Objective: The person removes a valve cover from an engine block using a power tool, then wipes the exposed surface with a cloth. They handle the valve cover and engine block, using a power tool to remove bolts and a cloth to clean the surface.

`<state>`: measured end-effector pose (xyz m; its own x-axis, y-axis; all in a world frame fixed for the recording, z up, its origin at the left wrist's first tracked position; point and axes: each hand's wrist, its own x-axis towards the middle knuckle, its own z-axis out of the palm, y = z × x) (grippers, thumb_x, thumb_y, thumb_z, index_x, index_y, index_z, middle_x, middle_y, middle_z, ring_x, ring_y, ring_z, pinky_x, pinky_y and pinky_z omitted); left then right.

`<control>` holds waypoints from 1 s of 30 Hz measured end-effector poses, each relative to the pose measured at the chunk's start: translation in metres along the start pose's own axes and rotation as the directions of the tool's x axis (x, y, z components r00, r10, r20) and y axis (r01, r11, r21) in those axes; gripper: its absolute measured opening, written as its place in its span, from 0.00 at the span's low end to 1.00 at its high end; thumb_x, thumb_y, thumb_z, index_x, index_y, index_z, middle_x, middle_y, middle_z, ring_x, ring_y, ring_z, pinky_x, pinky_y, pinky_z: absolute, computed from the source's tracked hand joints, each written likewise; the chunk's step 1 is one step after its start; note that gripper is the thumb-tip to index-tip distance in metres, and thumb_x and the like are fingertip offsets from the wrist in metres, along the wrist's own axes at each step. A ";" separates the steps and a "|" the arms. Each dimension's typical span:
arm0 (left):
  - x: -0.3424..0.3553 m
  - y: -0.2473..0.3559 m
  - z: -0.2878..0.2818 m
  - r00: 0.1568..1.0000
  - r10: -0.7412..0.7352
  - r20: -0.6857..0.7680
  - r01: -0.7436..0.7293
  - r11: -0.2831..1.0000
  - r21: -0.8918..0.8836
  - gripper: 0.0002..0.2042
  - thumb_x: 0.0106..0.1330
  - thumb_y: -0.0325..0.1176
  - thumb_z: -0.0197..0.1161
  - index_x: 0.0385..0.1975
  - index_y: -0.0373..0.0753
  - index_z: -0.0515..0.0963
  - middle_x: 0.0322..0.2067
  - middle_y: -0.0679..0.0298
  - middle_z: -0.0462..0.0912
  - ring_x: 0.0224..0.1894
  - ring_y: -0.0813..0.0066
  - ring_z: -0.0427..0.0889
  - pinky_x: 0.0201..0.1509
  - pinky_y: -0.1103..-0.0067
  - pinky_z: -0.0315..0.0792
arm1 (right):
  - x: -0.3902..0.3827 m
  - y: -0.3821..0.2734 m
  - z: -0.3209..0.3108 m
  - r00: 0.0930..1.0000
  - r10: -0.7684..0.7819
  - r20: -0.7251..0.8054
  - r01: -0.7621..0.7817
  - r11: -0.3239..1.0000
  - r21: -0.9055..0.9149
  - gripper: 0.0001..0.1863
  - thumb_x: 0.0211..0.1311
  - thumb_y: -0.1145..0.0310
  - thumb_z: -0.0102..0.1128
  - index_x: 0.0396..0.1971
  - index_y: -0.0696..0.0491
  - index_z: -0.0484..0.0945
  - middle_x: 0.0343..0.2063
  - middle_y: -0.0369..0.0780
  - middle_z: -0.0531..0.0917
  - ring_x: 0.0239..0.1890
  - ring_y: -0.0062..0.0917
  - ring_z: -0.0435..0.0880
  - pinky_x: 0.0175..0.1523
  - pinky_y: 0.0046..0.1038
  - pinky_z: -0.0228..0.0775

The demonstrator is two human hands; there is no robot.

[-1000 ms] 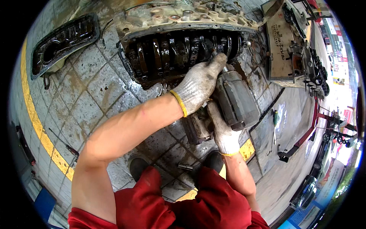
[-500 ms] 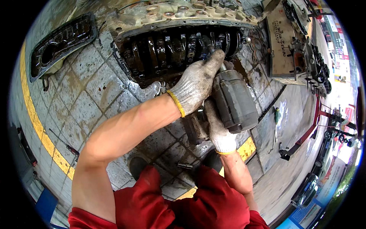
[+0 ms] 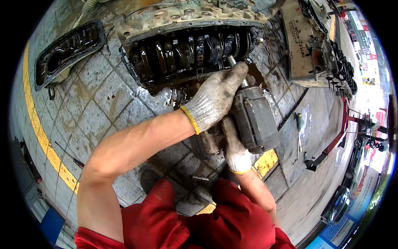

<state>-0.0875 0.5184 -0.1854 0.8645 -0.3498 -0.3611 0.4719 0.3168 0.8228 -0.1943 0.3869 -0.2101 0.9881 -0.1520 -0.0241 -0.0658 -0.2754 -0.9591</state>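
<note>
A grey impact wrench (image 3: 253, 118) points its metal socket shaft up into the open underside of an oily engine block (image 3: 188, 45) with the crankshaft showing. My left hand (image 3: 215, 97), in a dirty white knit glove, is wrapped over the front of the wrench near the shaft. My right hand (image 3: 235, 147), gloved the same way, grips the wrench's handle from below. Both forearms are bare and I wear red clothing.
A black oil pan (image 3: 66, 52) lies on the tiled floor at upper left beside a yellow floor line (image 3: 39, 133). A cylinder head on cardboard (image 3: 315, 50) sits at upper right. A screwdriver (image 3: 298, 124) and a loose socket (image 3: 201, 178) lie on the floor.
Both hands and the wrench have stayed on the engine block's right end; the view has shifted slightly, with the wrench tip sitting a little deeper at the crankcase.
</note>
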 end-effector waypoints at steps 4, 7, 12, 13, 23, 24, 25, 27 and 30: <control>0.002 -0.017 -0.003 0.999 0.029 -0.020 -0.029 1.000 0.001 0.31 0.79 0.61 0.55 0.52 0.33 0.83 0.44 0.63 0.86 0.46 0.74 0.80 0.59 0.74 0.74 | -0.007 0.006 0.010 0.986 0.163 -0.029 -0.152 0.960 0.234 0.23 0.69 0.73 0.71 0.63 0.55 0.78 0.51 0.39 0.85 0.48 0.23 0.83 0.51 0.29 0.80; 0.006 -0.027 -0.001 0.998 -0.005 -0.062 0.002 0.999 -0.051 0.29 0.78 0.59 0.59 0.48 0.33 0.84 0.42 0.63 0.86 0.44 0.75 0.79 0.54 0.75 0.74 | -0.008 0.028 0.016 0.984 0.160 -0.078 -0.131 0.947 0.293 0.24 0.69 0.75 0.71 0.63 0.56 0.77 0.53 0.39 0.85 0.50 0.23 0.83 0.53 0.28 0.80; 0.014 -0.034 -0.014 0.991 -0.042 -0.127 0.038 0.999 -0.040 0.28 0.77 0.59 0.61 0.47 0.33 0.84 0.40 0.61 0.86 0.41 0.73 0.81 0.50 0.71 0.78 | -0.005 0.031 0.027 0.972 0.236 -0.023 -0.214 0.914 0.344 0.24 0.70 0.75 0.70 0.64 0.57 0.76 0.54 0.40 0.84 0.51 0.24 0.84 0.54 0.27 0.80; 0.017 -0.034 -0.015 0.992 -0.072 -0.104 0.067 0.997 -0.044 0.29 0.77 0.59 0.61 0.48 0.33 0.84 0.42 0.61 0.87 0.43 0.73 0.81 0.52 0.72 0.77 | -0.002 0.034 0.028 0.971 0.238 -0.027 -0.214 0.913 0.346 0.24 0.70 0.75 0.70 0.64 0.57 0.76 0.55 0.40 0.84 0.51 0.24 0.83 0.54 0.27 0.80; 0.034 -0.043 -0.040 0.997 -0.079 0.027 0.079 0.997 -0.020 0.26 0.79 0.55 0.59 0.51 0.32 0.83 0.47 0.61 0.87 0.48 0.74 0.83 0.59 0.74 0.77 | 0.002 0.039 0.035 0.933 0.349 0.092 -0.346 0.795 0.498 0.27 0.69 0.73 0.72 0.65 0.54 0.75 0.52 0.37 0.84 0.48 0.22 0.83 0.51 0.28 0.80; 0.038 -0.045 -0.045 0.998 -0.062 0.016 0.062 0.998 -0.003 0.26 0.79 0.55 0.59 0.51 0.32 0.83 0.48 0.61 0.87 0.48 0.74 0.82 0.60 0.74 0.76 | 0.002 0.034 0.036 0.926 0.363 0.104 -0.365 0.788 0.496 0.27 0.68 0.73 0.73 0.65 0.54 0.75 0.52 0.37 0.84 0.49 0.22 0.83 0.53 0.28 0.80; 0.038 -0.049 -0.049 0.998 -0.065 0.020 0.065 0.998 -0.023 0.26 0.80 0.55 0.59 0.52 0.33 0.83 0.48 0.62 0.86 0.49 0.75 0.82 0.60 0.74 0.76 | 0.001 0.029 0.037 0.918 0.378 0.117 -0.384 0.780 0.494 0.27 0.68 0.73 0.73 0.65 0.54 0.75 0.52 0.37 0.84 0.50 0.22 0.82 0.54 0.29 0.80; 0.035 -0.044 -0.045 0.996 -0.074 0.049 0.077 0.995 -0.069 0.25 0.80 0.54 0.58 0.52 0.33 0.82 0.49 0.63 0.86 0.50 0.76 0.81 0.62 0.75 0.75 | 0.001 0.034 0.034 0.918 0.379 0.116 -0.387 0.792 0.472 0.27 0.68 0.73 0.73 0.65 0.54 0.75 0.52 0.37 0.83 0.51 0.22 0.82 0.56 0.29 0.79; 0.028 -0.035 -0.035 0.996 -0.090 0.020 0.091 0.992 -0.089 0.25 0.80 0.57 0.57 0.51 0.37 0.84 0.45 0.65 0.86 0.47 0.78 0.79 0.59 0.76 0.75 | 0.000 0.051 0.034 0.918 0.375 0.126 -0.391 0.809 0.439 0.28 0.69 0.74 0.72 0.67 0.55 0.74 0.56 0.39 0.82 0.55 0.24 0.81 0.61 0.31 0.78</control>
<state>-0.0733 0.5288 -0.2396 0.8149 -0.3944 -0.4247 0.5623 0.3608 0.7440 -0.1931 0.4050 -0.2683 0.9004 -0.1229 -0.4174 -0.3781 0.2537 -0.8903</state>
